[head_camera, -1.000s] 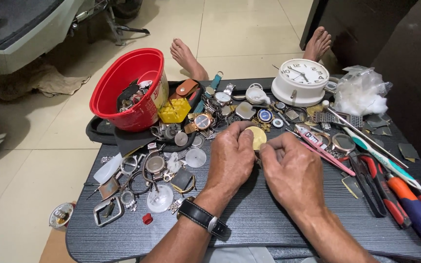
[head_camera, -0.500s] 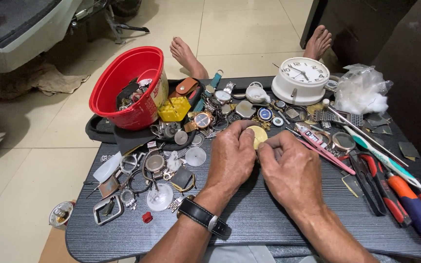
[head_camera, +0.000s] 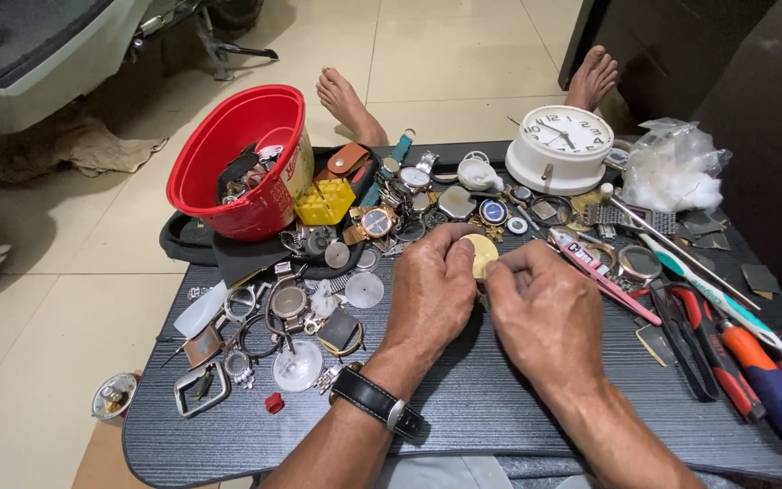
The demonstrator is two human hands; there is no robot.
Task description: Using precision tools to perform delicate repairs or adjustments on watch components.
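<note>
**Head view: both hands held on a small yellow disc, almost nothing had moved**

Head camera looked down on a dark grooved lap tray (head_camera: 500,407). Nearest, the left hand (head_camera: 432,294), a black-strapped wristwatch (head_camera: 377,403) on its wrist, was clenched around a small pale-yellow disc (head_camera: 479,254), which showed between its thumb and fingertips near the middle of the tray. The right hand (head_camera: 545,312) met it from the other side, its fingers pinched at the disc's lower edge; whether they gripped a fine tool there could not be told. Compared with half a second and a full second earlier, the hands and disc sat in nearly the same spot, so the work appeared to be a slow, fiddly adjustment in progress rather than a new step.

Left of the hands lay loose watch cases and crystals (head_camera: 287,317). Right lay pliers and a screwdriver with an orange and blue handle (head_camera: 771,385). Farther off stood a red bowl (head_camera: 246,154) of parts, a yellow block (head_camera: 325,201), and a white alarm clock (head_camera: 561,149). Beyond the tray, bare feet (head_camera: 346,100) rested on the tiled floor.
</note>
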